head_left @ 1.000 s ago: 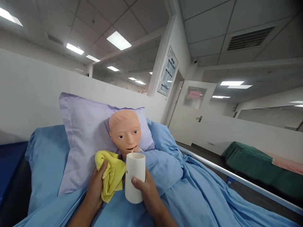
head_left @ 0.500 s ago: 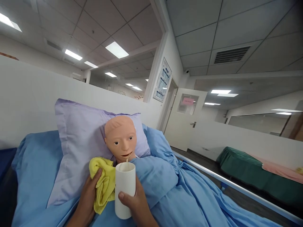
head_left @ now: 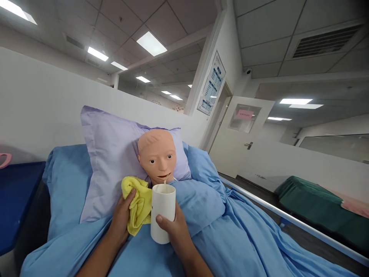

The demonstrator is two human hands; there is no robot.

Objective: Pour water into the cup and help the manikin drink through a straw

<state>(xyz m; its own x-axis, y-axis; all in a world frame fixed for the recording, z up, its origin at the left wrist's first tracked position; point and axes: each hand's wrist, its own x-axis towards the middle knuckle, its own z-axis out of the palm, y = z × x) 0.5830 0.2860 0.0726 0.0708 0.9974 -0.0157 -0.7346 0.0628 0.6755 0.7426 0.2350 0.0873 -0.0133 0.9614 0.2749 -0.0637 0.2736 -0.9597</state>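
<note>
Over blue bed [head_left: 245, 238], still pinching yellow cloth [head_left: 141, 206] in left fingers [head_left: 131, 196], white cup [head_left: 162, 202] in right fingers [head_left: 163, 222], so keeping straw [head_left: 165, 181] near manikin's mouth [head_left: 162, 176].

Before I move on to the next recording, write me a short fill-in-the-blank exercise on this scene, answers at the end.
1. The cloth in the left hand is ____ in colour.
2. The right hand's ____ lies across the near side of the white cup.
3. The mannequin head rests against a pale purple ____.
4. A thin straw-like piece reaches from the cup toward the head's ____.

Missing words: yellow; thumb; pillow; mouth.
</note>
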